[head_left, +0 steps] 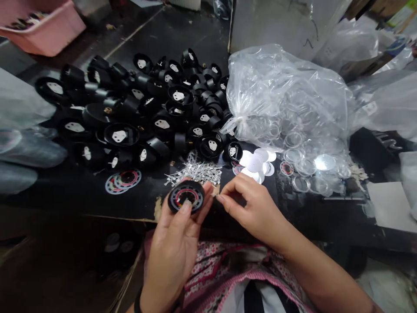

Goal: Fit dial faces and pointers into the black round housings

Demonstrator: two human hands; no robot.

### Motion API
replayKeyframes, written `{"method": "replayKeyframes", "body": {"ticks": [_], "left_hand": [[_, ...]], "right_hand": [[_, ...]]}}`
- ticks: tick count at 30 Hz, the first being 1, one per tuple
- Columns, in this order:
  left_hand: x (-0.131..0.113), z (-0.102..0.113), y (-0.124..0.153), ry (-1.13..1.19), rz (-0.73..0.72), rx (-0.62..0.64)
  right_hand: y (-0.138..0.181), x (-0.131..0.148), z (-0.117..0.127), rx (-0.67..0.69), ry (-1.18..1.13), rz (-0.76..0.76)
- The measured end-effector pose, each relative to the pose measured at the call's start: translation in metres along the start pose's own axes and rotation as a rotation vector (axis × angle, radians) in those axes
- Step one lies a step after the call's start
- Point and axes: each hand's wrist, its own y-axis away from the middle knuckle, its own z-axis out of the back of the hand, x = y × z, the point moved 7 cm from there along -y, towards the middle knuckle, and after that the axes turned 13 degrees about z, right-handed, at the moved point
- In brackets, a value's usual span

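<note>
My left hand (176, 243) is closed round a small black round gauge housing (186, 196) with a red, white and black dial face, thumb pressed on its front. Beside it my right hand (250, 208) pinches something tiny at its fingertips, likely a thin metal needle, close to the housing's right rim. Just beyond the hands lies a heap of small silvery needles (197, 170) on the black table (65, 191). Behind it sits a big pile of empty black housings (146, 113).
A clear plastic bag (283, 95) of transparent rings lies to the right, with loose clear lenses (309, 169) and white discs (256, 163) before it. Printed dial faces (123, 180) lie at the left. A pink bin (42, 26) stands at the far left.
</note>
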Motion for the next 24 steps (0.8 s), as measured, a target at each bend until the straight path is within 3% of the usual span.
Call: {"method": "replayKeyframes", "body": {"ticks": [3, 6, 15, 24], "left_hand": [[0.002, -0.001, -0.006, -0.065, 0.046, -0.062], [0.015, -0.004, -0.012, -0.170, 0.122, -0.034], [0.020, -0.004, -0.006, -0.352, -0.021, 0.081], [-0.006, -0.008, 0.008, -0.605, -0.192, -0.043]], "right_hand": [[0.002, 0.008, 0.002, -0.024, -0.041, 0.065], [0.004, 0.009, -0.001, 0.022, 0.063, 0.052], [0.009, 0.009, 0.002, 0.036, 0.124, -0.018], [0.014, 0.014, -0.001, 0.052, 0.127, -0.017]]}}
